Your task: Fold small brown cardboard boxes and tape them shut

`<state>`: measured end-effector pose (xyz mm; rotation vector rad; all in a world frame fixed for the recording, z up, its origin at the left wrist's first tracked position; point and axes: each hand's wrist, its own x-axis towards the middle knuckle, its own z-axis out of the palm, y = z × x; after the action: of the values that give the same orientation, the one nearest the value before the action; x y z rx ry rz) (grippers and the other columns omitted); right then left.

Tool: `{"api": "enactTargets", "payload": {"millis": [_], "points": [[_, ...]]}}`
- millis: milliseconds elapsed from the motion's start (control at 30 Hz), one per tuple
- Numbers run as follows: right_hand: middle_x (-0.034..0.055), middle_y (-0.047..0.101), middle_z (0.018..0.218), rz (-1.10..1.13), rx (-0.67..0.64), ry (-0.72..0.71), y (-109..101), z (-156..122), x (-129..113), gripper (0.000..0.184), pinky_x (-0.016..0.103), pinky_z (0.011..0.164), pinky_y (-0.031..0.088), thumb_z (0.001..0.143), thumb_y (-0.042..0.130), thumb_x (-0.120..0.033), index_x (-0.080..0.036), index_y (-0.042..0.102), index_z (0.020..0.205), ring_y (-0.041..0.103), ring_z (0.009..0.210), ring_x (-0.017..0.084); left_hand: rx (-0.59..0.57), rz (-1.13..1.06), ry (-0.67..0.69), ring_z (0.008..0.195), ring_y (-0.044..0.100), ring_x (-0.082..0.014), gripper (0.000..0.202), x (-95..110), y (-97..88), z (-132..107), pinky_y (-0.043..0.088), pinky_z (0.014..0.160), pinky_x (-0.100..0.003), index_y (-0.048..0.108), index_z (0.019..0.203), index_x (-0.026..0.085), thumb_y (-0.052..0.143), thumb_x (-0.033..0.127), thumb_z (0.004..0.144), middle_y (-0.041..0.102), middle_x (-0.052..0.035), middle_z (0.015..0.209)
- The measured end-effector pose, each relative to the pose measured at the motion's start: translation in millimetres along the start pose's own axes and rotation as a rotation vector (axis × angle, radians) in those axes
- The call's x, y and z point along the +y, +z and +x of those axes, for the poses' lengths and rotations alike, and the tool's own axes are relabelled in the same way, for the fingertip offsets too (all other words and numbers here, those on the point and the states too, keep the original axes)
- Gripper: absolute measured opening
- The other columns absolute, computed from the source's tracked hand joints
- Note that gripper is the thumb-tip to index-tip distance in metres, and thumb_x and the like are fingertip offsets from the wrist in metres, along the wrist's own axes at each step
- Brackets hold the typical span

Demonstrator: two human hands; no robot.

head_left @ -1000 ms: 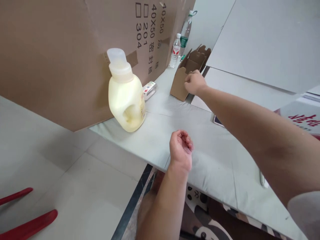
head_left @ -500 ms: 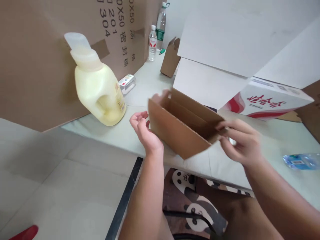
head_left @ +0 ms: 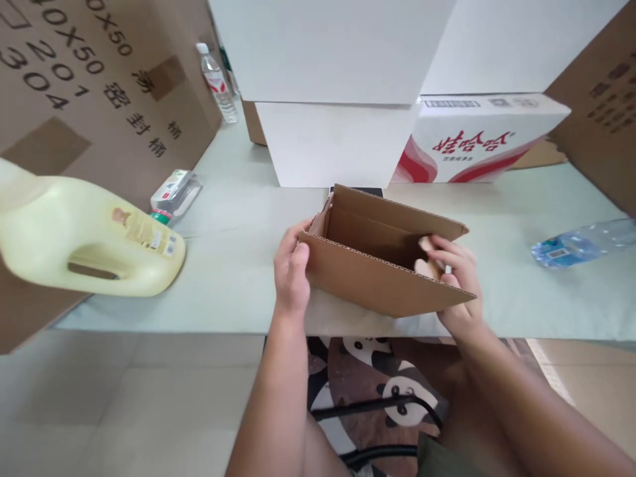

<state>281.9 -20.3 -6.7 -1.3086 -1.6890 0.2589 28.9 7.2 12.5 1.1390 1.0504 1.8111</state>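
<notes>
A small brown cardboard box, its top open, is held tilted just above the cloth-covered table. My left hand grips its left end, thumb on the near side and fingers around the end panel. At the right end, my right hand has its fingers on the end flap, between the two long walls. Pale patches show by those fingertips; I cannot make out whether they are torn cardboard. The inside of the box looks bare where visible, but its bottom is partly hidden by the near wall.
A yellow detergent jug stands at left before a large printed carton. Clear packaging and a water bottle are behind it. White cartons back the table. Another bottle lies at right.
The view has turned to the right. My left hand, open beside the box before, now holds its left end. My right hand's fingers have moved in over the right end flap.
</notes>
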Motion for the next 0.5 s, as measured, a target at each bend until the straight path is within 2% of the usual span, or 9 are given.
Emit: {"api": "enactTargets", "payload": {"millis": [133,233,333,500], "points": [[0.005,0.069,0.129,0.085,-0.087,-0.141,-5.9,0.5,9.3,0.036,0.058,0.117,0.034,0.097,0.035,-0.038,-0.036,0.066,0.115,0.058,0.129,0.029,-0.007,0.153,0.128,0.108,0.063,-0.0267,0.038,-4.5,3.1,3.2,0.046,0.103,-0.041,0.078,0.089,0.024,0.06,0.057,0.083,0.07,-0.0078,0.104],[0.005,0.066,0.134,0.13,-0.12,-0.214,-9.3,0.2,12.9,0.039,0.056,0.118,0.034,0.096,0.04,-0.041,-0.034,0.064,0.127,0.057,0.13,0.03,-0.012,0.191,0.193,0.101,0.064,-0.0242,0.039,-9.6,4.5,3.9,0.047,0.1,-0.04,0.079,0.081,0.025,0.054,0.054,0.088,0.07,-0.0068,0.098],[0.0059,0.064,0.137,0.152,-0.153,-0.218,-12.9,-0.6,15.1,0.045,0.055,0.12,0.032,0.096,0.04,-0.044,-0.032,0.061,0.134,0.057,0.131,0.03,0.009,0.187,0.19,0.099,0.063,-0.0223,0.037,-14.4,6.9,2.5,0.047,0.098,-0.037,0.079,0.078,0.025,0.052,0.046,0.09,0.071,-0.0056,0.095],[0.0064,0.066,0.133,0.158,-0.153,-0.209,-16.6,-0.6,14.0,0.041,0.054,0.12,0.033,0.097,0.042,-0.039,-0.03,0.063,0.131,0.058,0.128,0.028,0.089,0.23,0.164,0.097,0.065,-0.0216,0.038,-17.6,11.1,-2.5,0.049,0.093,-0.035,0.076,0.072,0.022,0.049,0.041,0.09,0.07,-0.0067,0.093]]}}
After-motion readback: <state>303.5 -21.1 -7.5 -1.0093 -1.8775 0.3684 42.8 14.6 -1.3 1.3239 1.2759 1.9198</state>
